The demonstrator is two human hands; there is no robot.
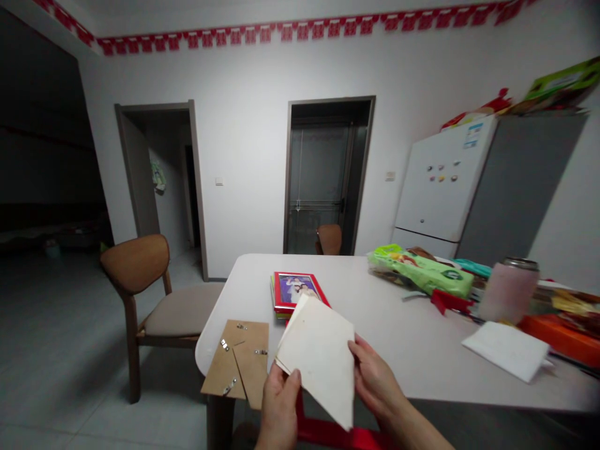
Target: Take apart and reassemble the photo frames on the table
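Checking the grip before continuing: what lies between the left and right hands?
The head view shows off-white sheets, apparently paper or card, in a thin stack; the left hand grips one side, the right hand the other.

The left hand point(280, 400) and right hand point(375, 376) hold white sheets point(321, 350) between them at the near edge of the table point(354, 284). A red photo frame point(297, 289) lies just beyond; a brown board point(220, 359) with metal clips lies left. A green pack point(422, 272) and cup point(509, 290) sit right, a chair point(180, 309) left.
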